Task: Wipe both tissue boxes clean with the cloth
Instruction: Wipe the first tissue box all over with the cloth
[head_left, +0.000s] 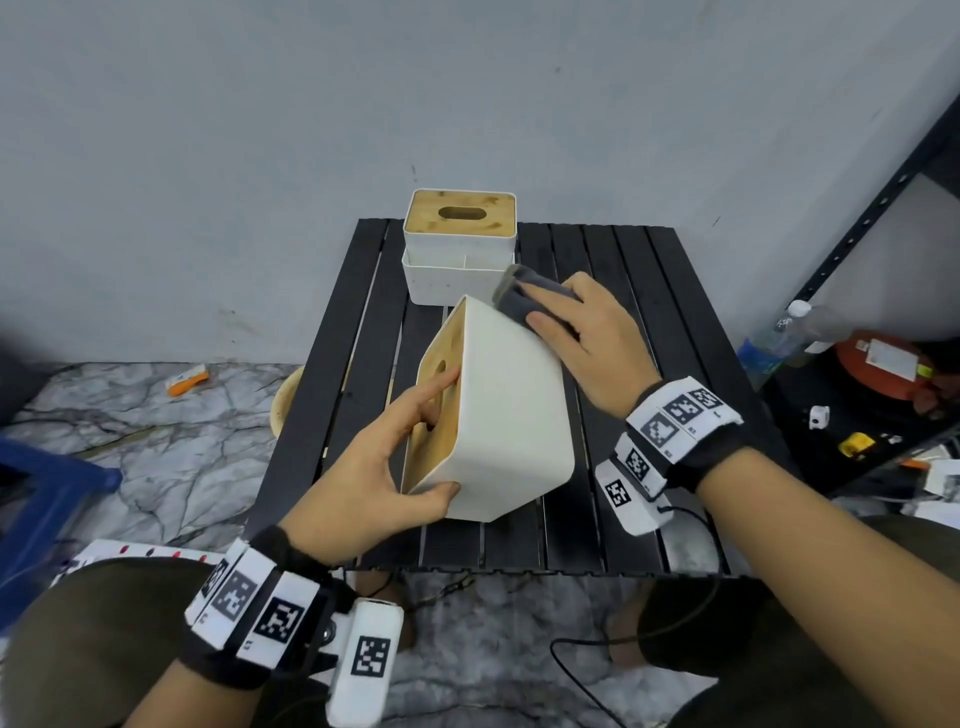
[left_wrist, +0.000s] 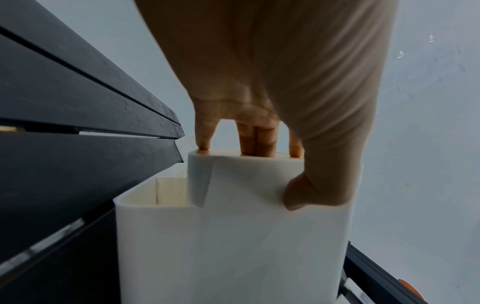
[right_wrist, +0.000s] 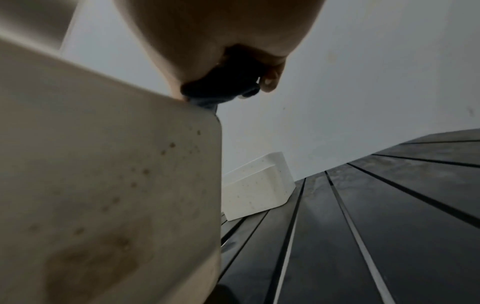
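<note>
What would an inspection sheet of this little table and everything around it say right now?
Surface: black slatted table.
Job's things: white tissue box with wooden lid tipped on its side; second white wooden-lidded box upright behind; grey cloth on the tipped box.
Clutter: nothing seen on the table.
Hands: left hand grips the tipped box; right hand presses the cloth.
Cables: black cable on the floor.
Surroundings: grey wall, black metal shelf.
</note>
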